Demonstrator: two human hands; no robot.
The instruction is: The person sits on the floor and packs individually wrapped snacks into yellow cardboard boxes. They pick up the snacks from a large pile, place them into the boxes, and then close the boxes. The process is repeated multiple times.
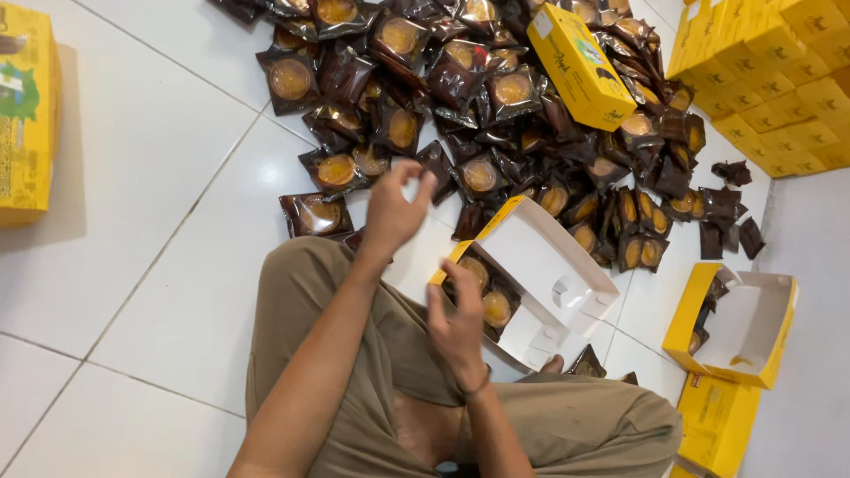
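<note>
I sit on a white tiled floor with my knees bent in khaki trousers. My left hand (396, 206) is raised over the near edge of a heap of dark brown snack packets (478, 115), each showing a round golden cake; its fingers are curled and hold nothing. My right hand (455, 325) hovers open, fingers apart, right beside an open yellow box (542, 265) with a white inside. Two or three packets (489, 296) lie in that box.
A closed yellow box (581, 65) lies on top of the heap. Another open yellow box (742, 323) stands at right, a flat one (715, 423) below it. Stacked yellow boxes (768, 71) fill the top right. A yellow carton (25, 115) stands at far left.
</note>
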